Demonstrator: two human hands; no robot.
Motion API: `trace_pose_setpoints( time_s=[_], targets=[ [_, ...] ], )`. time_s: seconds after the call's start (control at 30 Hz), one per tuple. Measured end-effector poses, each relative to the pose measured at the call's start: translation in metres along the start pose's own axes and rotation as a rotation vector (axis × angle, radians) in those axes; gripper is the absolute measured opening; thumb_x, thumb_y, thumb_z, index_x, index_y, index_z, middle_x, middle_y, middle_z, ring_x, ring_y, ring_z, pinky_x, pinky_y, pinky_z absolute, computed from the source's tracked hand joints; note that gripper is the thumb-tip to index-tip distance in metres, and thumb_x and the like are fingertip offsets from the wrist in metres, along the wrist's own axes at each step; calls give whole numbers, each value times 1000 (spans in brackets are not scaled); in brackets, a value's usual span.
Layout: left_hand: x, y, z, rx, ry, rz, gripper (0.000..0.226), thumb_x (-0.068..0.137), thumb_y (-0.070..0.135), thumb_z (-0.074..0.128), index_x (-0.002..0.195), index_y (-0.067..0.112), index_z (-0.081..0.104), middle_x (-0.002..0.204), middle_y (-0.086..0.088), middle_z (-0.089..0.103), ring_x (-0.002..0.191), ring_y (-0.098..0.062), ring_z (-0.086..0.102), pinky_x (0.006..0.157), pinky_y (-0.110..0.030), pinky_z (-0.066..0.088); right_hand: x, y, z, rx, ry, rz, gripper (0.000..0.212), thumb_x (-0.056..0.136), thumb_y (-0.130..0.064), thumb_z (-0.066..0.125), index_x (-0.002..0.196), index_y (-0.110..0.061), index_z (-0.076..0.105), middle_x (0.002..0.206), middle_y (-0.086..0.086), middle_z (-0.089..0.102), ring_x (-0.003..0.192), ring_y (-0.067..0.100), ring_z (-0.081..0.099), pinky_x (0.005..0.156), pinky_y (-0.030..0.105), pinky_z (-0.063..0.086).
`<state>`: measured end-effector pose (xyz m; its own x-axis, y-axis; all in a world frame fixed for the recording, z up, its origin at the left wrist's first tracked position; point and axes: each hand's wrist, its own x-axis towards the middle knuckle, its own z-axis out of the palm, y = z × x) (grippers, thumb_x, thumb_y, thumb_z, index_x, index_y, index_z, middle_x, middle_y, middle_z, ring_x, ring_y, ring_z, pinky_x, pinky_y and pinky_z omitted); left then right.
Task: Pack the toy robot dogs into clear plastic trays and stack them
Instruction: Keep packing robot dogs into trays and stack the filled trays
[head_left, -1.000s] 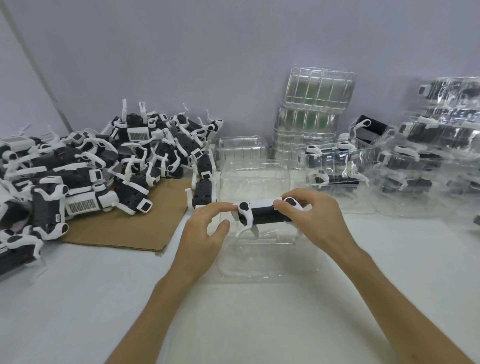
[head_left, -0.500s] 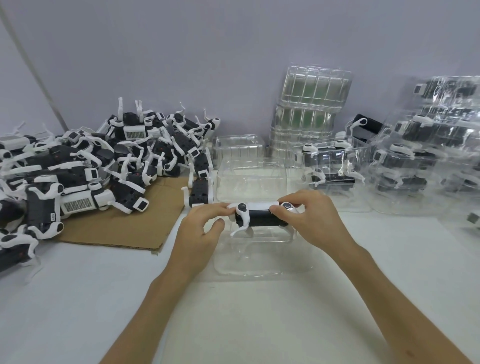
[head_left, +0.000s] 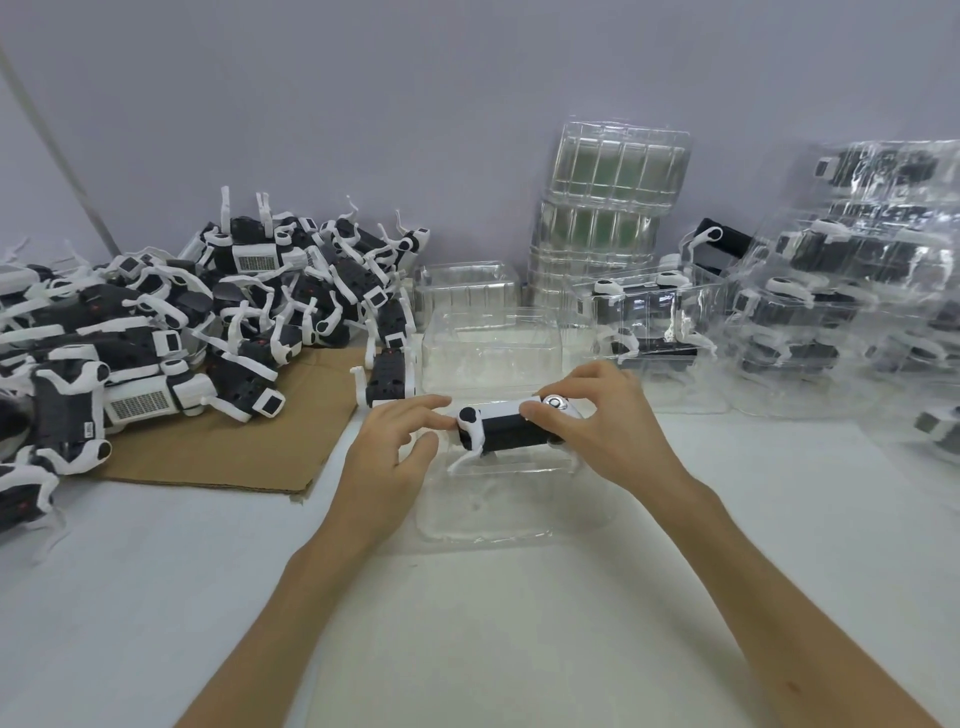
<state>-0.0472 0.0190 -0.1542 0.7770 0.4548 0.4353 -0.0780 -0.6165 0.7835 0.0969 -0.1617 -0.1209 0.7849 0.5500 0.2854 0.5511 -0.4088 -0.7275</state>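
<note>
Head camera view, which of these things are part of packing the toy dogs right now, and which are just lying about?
In the job: toy robot dog, gripped by the right hand, touched by the left hand; open clear tray beneath it; pile of loose dogs; stack of empty trays; packed trays.
Lying about: cardboard sheet under the pile; white table.

no readable text, labels or numbers

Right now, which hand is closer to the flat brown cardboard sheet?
Left. The left hand sits just right of the flat brown cardboard sheet; the right hand is farther right, gripping the black-and-white toy robot dog.
</note>
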Motion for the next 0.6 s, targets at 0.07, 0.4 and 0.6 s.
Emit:
trace_pose_setpoints(
  time_s=[0.07,0.4,0.6],
  targets=[
    [0,0,0,-3,-3,-2,34,83,21,45,99,29,74,125,22,63,125,3,45,105,-38,42,1,3,0,-37,-45,24,34,82,-62,66,106,-40,75,124,-10,51,126,8,33,99,28,27],
    [2,-6,2,-157,22,-230,52,77,44,56,128,39,47,128,29,48,127,-4,47,101,-31,37,8,9,-17,227,-213,343,89,86,-78,34,158,-25,21,163,-3,25,144,20,34,114,42,28],
    [2,-11,0,-180,-162,-376,97,67,83,50,152,39,35,150,23,41,142,1,32,124,-42,15,8,15,-27,-1,-327,379,87,93,-73,24,139,-5,53,149,11,49,134,28,48,105,37,35]
  ],
)
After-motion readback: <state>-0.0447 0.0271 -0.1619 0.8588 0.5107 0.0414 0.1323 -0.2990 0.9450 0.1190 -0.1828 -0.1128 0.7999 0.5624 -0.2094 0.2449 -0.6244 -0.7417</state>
